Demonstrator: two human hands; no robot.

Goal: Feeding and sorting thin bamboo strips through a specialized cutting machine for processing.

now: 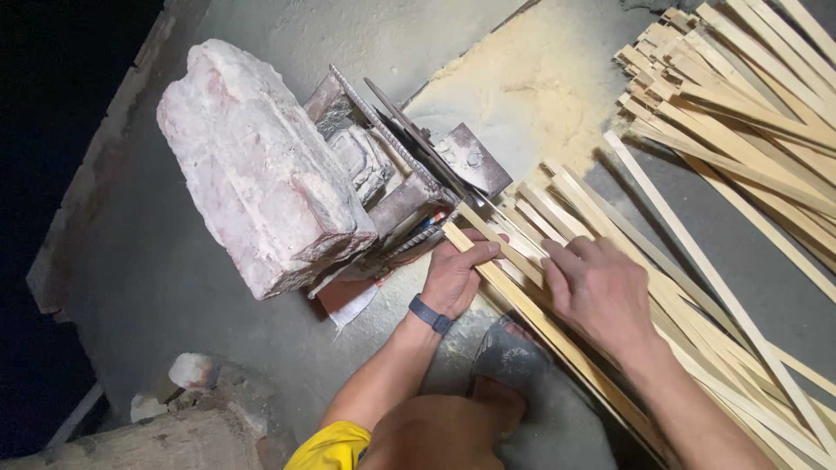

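left hand (455,277) pinches the near end of a strip (488,261), fingers curled narrow round it, thumb on top; right hand (601,292) lies flat on the slats (697,348), fingers together and a little blurred, pressing rather than gripping; the strip sits just beside the right fingertips, its end just ahead of the left fingertips, pointing at the blade (416,137); the blade sits in a rusty metal frame (409,196); a big pale stone (257,165) lies on the frame's far side, well apart from both hands; sawdust (531,83) spreads beyond the right fingers; a second pile of slats (749,96) lies farther off; a sandal (509,357) sits below both wrists; grey concrete floor (165,287), dark at the left edge; rubble (192,370) near the left elbow; count: two hands, one blade, one stone, two slat piles, slats too many to count
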